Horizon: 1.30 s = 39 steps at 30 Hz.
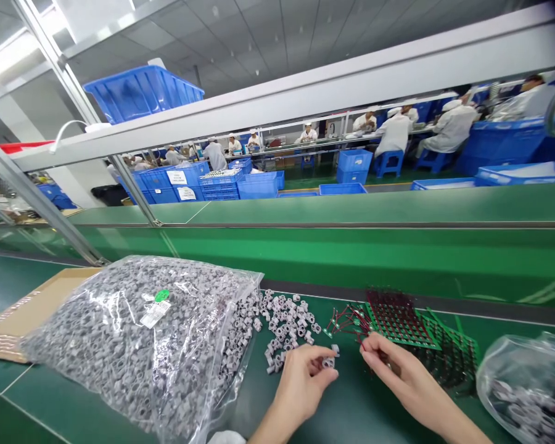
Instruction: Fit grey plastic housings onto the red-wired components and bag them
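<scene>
My left hand (300, 379) is closed with a small grey plastic ring (328, 362) between thumb and fingers; another grey piece sits at its fingertips. Beside it lies a loose pile of the same rings (289, 324), spilling from the mouth of a large clear bag (134, 333) packed with them. My right hand (398, 367) pinches thin red wires (363, 346). Close to its fingertips, wires with small green circuit boards (335, 324) lie in a tangle. Behind that hand are green circuit board panels (404, 330) with dark red wires.
At the right edge, a clear bag (518, 388) holds grey rings and dark parts. Cardboard (50, 302) lies at left. A green conveyor (351, 209) runs behind the bench, under a metal frame carrying a blue bin (143, 92). People in white work beyond.
</scene>
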Each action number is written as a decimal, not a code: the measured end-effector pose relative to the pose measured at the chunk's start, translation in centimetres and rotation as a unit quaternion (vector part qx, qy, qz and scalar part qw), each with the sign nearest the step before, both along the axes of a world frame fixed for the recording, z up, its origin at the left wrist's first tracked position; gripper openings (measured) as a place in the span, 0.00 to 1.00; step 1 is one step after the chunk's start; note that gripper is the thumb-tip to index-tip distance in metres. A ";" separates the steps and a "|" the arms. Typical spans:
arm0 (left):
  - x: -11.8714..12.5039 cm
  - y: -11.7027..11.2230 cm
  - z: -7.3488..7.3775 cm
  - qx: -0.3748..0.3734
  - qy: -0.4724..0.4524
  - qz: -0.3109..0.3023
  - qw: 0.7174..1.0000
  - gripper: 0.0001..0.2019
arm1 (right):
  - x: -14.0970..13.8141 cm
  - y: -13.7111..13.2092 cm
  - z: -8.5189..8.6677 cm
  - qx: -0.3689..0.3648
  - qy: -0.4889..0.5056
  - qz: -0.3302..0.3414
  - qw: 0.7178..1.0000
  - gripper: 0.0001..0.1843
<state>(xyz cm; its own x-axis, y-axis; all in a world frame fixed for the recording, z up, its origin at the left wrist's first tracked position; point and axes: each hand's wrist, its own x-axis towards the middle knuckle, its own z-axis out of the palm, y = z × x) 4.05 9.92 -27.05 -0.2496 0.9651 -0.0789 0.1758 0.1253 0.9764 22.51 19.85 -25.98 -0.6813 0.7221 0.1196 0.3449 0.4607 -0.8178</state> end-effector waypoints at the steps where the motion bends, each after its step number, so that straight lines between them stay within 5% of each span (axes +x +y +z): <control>1: 0.2 0.1 -0.1 -0.015 -0.066 0.004 0.998 0.12 | -0.1 -0.6 -0.1 -0.036 0.023 -0.012 0.999 0.18; 5: 0.5 0.3 -0.3 -0.027 -0.229 0.011 0.973 0.16 | -0.9 -2.8 0.1 -0.154 0.109 -0.050 0.981 0.19; 14: 0.9 -0.2 0.1 -0.048 -0.280 -0.006 0.959 0.18 | -1.5 -3.3 -0.2 -0.192 0.118 -0.005 0.974 0.18; 20: 1.0 -0.2 0.0 -0.035 -0.235 0.013 0.971 0.14 | -1.3 -3.5 -0.6 -0.078 0.075 -0.026 0.994 0.15; 25: 1.3 -0.4 -0.4 0.000 -0.188 0.028 0.982 0.14 | -2.3 -4.4 -1.0 -0.243 0.144 -0.129 0.950 0.19; 30: 1.6 -0.6 -0.5 0.032 -0.137 0.028 0.990 0.12 | -3.1 -4.3 -2.1 -0.393 0.156 -0.163 0.891 0.24; 39: 2.0 -0.9 0.3 0.059 -0.029 0.003 0.998 0.14 | -3.2 -4.8 -1.0 -0.423 0.167 -0.184 0.871 0.19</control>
<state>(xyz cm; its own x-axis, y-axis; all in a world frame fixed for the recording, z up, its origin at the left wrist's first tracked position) 6.01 8.99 -26.77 -0.2543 0.9669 0.0208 0.1176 0.0095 0.9930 19.27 15.09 -26.95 -0.4138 0.8101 -0.4153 0.0196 -0.4482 -0.8937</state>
